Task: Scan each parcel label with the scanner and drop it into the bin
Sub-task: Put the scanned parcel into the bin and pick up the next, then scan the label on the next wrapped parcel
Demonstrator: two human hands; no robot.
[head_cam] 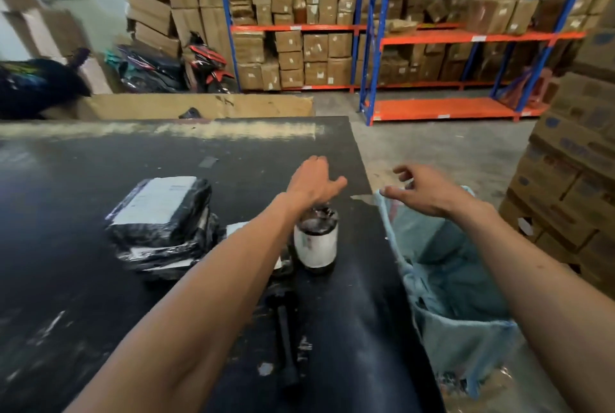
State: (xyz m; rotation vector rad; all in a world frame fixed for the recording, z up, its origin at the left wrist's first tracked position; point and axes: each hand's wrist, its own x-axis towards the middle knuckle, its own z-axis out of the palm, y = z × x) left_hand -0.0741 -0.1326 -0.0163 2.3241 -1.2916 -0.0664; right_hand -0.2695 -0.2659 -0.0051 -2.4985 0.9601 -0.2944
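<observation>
I have one view, worn on the head. It looks forward and down, close over the table (100, 279), shelving (416, 33) far beyond the left hand (312, 181).

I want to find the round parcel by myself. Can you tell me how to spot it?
Start at the big black table. Near its right edge, beside the light blue bag, the round parcel stands upright, just below the left hand. The other parcels lie flat in a stack to its left; this one is a cylinder wrapped in black plastic with a white label around it.
</observation>
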